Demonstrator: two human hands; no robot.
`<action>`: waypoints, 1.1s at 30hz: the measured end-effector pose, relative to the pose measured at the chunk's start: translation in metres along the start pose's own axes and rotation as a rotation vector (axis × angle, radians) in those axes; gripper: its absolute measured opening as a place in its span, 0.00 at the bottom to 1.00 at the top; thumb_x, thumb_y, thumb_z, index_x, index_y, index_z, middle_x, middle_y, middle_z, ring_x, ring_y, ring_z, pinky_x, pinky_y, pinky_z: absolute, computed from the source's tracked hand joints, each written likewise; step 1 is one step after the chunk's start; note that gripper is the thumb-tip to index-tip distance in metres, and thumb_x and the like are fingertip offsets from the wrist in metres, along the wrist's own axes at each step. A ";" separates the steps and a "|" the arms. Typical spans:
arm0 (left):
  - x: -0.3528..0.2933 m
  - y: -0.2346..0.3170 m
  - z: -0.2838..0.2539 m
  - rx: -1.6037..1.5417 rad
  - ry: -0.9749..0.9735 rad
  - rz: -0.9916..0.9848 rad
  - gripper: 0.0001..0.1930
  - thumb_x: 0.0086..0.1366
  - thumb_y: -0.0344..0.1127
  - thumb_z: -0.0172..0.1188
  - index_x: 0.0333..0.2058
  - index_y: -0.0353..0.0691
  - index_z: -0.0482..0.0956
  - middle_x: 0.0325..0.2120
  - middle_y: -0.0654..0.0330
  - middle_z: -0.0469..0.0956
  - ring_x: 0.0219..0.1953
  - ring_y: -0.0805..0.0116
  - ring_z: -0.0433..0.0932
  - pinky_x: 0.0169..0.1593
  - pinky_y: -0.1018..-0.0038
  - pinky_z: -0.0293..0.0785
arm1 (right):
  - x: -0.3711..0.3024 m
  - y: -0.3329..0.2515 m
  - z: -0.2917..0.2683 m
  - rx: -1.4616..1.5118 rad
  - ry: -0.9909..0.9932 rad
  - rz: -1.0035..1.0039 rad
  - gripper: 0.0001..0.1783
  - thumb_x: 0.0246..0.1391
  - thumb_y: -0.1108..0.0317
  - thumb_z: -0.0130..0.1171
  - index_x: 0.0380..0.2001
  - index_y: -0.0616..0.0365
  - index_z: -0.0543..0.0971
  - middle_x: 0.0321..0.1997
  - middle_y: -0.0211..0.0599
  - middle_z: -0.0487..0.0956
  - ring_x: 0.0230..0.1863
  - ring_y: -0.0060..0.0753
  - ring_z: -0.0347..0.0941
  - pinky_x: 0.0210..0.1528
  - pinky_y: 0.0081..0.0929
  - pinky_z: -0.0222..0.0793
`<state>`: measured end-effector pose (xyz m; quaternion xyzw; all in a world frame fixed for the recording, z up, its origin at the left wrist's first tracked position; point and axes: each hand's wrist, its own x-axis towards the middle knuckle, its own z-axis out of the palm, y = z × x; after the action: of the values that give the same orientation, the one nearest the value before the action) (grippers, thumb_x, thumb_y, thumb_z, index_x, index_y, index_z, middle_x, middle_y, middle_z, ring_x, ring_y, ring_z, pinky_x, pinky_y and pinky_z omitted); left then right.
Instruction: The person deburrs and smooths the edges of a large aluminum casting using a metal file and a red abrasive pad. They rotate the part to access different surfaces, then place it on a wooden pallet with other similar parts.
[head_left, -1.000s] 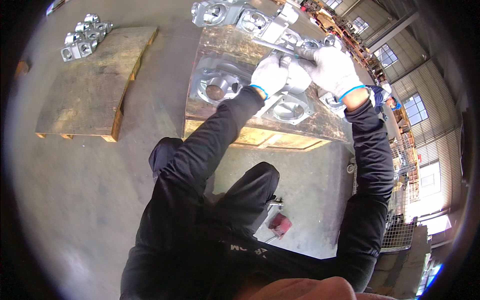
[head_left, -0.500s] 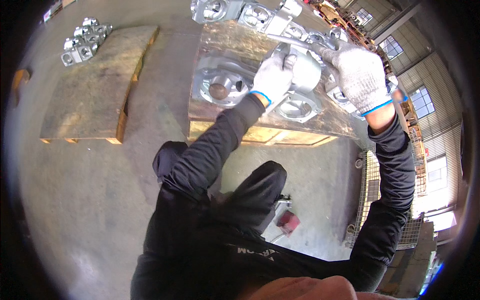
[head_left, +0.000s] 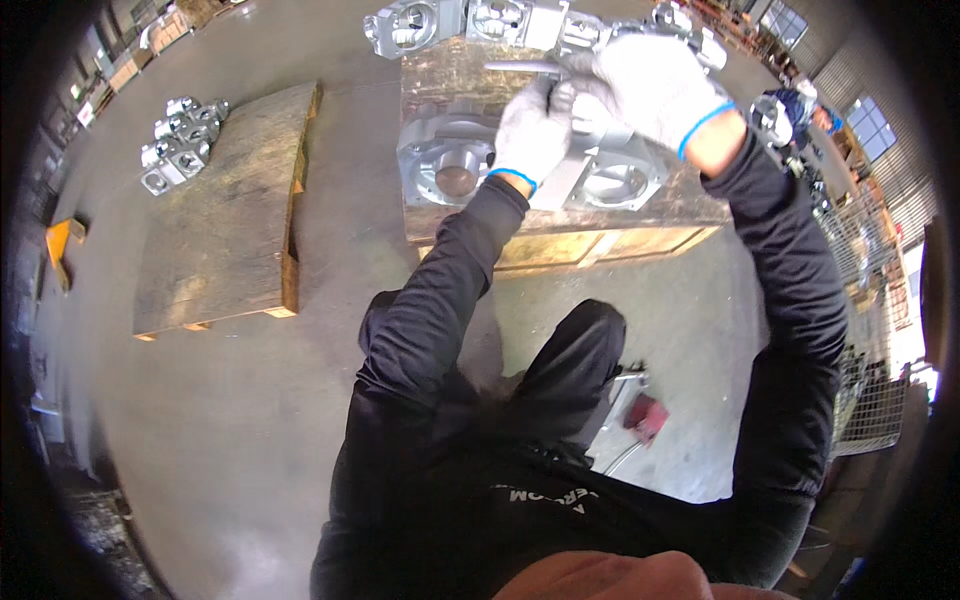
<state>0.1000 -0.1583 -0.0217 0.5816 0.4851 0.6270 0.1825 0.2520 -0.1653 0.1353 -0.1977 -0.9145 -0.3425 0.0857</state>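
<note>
White knit gloves with blue cuffs cover both hands above a wooden crate top (head_left: 450, 80). My right hand (head_left: 655, 88) is closed around a long, slim grey tool (head_left: 522, 67), like a file, which points left across the castings. Its grip end is hidden in the glove. My left hand (head_left: 532, 135) has its fingers curled on a silver metal casting (head_left: 575, 165), mostly covered by both hands. Just left of that hand lies another casting (head_left: 430, 165) with a round opening. A flanged ring-shaped part (head_left: 618, 182) faces me below my right hand.
More silver castings (head_left: 415, 28) line the crate's far edge. At left, a wooden pallet (head_left: 215, 230) bears a small cluster of castings (head_left: 182, 140). A red object (head_left: 645, 418) lies on the floor by my leg. A wire mesh cage (head_left: 870, 400) stands at right; beyond is another person (head_left: 800, 110).
My right hand has moved left and away from me, closer to my left hand. The tool now reaches farther left, past the left hand. The whole view has shifted.
</note>
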 end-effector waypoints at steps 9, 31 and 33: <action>-0.048 -0.108 -0.114 0.276 0.318 -0.080 0.43 0.63 0.43 0.76 0.68 0.32 0.62 0.66 0.39 0.69 0.67 0.52 0.71 0.67 0.62 0.72 | -0.008 -0.001 0.002 -0.124 0.060 -0.019 0.14 0.63 0.59 0.61 0.48 0.46 0.87 0.30 0.41 0.82 0.33 0.44 0.82 0.37 0.39 0.78; -0.074 -0.175 -0.106 0.105 0.216 -0.314 0.30 0.55 0.23 0.63 0.60 0.37 0.74 0.46 0.46 0.85 0.49 0.52 0.85 0.53 0.65 0.79 | -0.050 -0.026 -0.025 -0.159 -0.103 -0.181 0.22 0.62 0.63 0.62 0.60 0.36 0.82 0.27 0.31 0.76 0.23 0.28 0.75 0.24 0.30 0.70; -0.080 -0.161 -0.108 0.259 0.179 -0.382 0.31 0.55 0.24 0.63 0.61 0.37 0.73 0.47 0.45 0.84 0.51 0.50 0.84 0.54 0.63 0.78 | -0.050 -0.020 -0.017 -0.105 0.008 -0.250 0.21 0.64 0.62 0.62 0.60 0.36 0.82 0.25 0.32 0.76 0.20 0.29 0.74 0.22 0.30 0.69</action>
<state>-0.0313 -0.1893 -0.1823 0.4401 0.6769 0.5626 0.1780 0.2898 -0.2056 0.1215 -0.0850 -0.9125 -0.3986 0.0355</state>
